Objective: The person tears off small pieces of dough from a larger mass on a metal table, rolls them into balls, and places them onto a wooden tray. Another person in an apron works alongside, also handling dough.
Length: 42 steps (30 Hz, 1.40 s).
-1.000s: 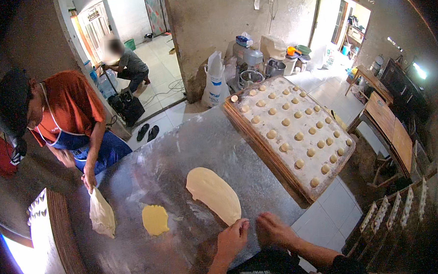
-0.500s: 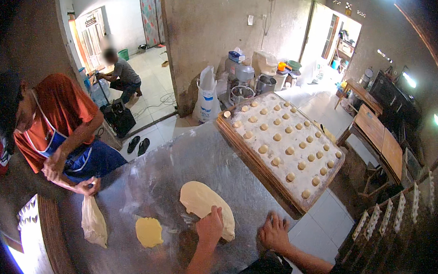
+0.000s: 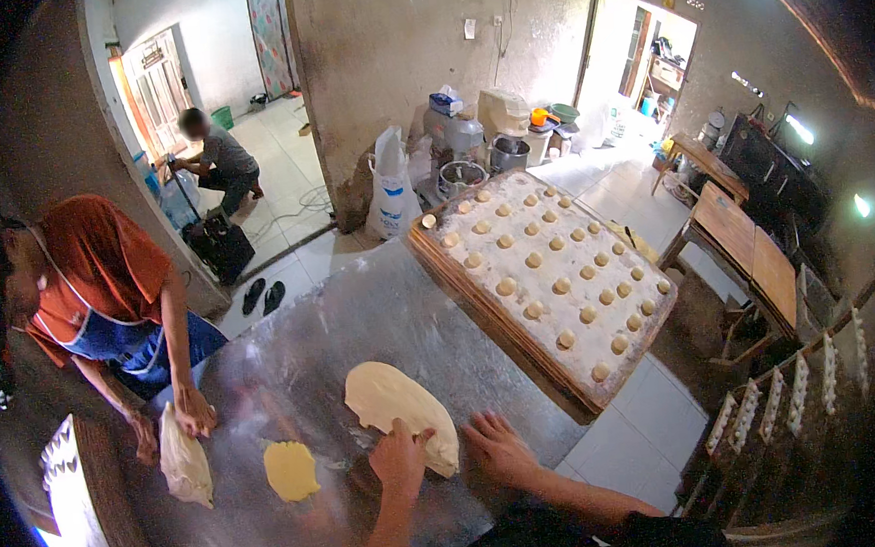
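Note:
A long flat oval of pale dough (image 3: 385, 392) lies on the metal worktable (image 3: 342, 520). My left hand (image 3: 399, 456) is at its near-left side, fingers curled onto the dough. My right hand (image 3: 498, 448) rests just right of the dough, fingers spread, holding nothing. A thin yellow sheet (image 3: 289, 468) lies to the left. Farther left, a co-worker in a red shirt and blue apron (image 3: 108, 294) has both hands at another elongated piece of pale dough (image 3: 184, 464).
Stacked floured boards with several dough balls (image 3: 548, 272) adjoin the table's right. A slotted rack (image 3: 797, 412) stands right, stacked boards (image 3: 100, 495) at lower left. Beyond are a white sack (image 3: 389, 191), pots, wooden tables (image 3: 737, 260) and a crouching person (image 3: 221, 166) in the doorway.
My left hand has moved from the dough's lower end up onto its left side. The co-worker's hands have come down onto their dough, which now lies lower on the table.

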Each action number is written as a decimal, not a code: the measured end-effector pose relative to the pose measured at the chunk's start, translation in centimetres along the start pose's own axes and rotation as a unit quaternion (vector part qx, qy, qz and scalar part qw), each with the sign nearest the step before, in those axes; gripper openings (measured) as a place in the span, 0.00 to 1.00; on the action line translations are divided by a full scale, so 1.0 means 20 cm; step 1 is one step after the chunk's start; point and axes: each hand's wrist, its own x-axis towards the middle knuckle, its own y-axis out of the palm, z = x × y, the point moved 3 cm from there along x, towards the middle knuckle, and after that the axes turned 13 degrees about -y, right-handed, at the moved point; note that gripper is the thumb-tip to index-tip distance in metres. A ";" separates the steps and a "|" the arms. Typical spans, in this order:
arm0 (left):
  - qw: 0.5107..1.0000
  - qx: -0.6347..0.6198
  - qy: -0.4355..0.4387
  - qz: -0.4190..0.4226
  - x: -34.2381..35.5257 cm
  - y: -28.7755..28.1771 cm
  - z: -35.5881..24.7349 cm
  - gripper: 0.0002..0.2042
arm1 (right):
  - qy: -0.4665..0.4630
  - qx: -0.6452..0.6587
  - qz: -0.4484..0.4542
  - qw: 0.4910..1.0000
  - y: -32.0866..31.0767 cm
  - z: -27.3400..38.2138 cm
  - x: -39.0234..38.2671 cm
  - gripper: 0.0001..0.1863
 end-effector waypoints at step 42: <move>0.966 0.030 -0.258 0.011 -0.57 0.00 -0.33 0.30 | 0.096 0.325 -0.277 0.899 -0.85 -1.62 1.39 0.24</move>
